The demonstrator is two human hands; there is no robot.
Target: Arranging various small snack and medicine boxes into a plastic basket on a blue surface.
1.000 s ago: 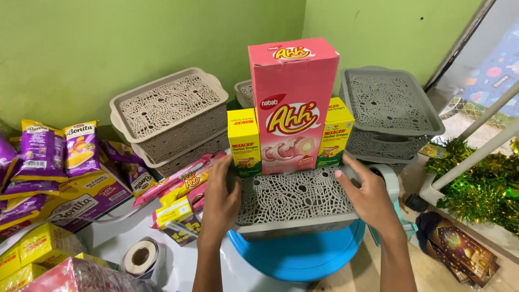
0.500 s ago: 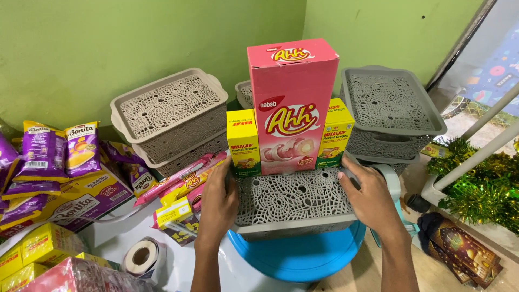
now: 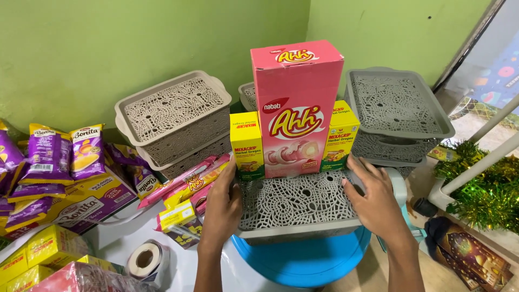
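Holding in place, by the look of it: gripping a grey plastic basket with a lace-pattern lid (image 3: 300,205) at both sides. Clasped around the basket's left edge with the left hand (image 3: 221,208), thumb on the lid and fingers curled over the rim. Pressed on the basket's right edge with the right hand (image 3: 376,203), fingers spread over the lid, not closed into a fist.

Standing upright at the back of the basket's lid, just beyond both hands: a tall pink cardboard snack box (image 3: 296,108), flanked closely by two small yellow-and-green cartons (image 3: 247,146), one on each side.

Under the basket, a round blue plastic tub (image 3: 305,259). Left of the basket, flat pink packets (image 3: 184,181), purple snack bags (image 3: 65,157) and a roll of tape (image 3: 145,259). Behind it, on both sides, more stacked grey baskets (image 3: 175,119).

Judging from the tall load: calls for keeping the basket level and moving it slowly in any shift, lest the pink box topple.
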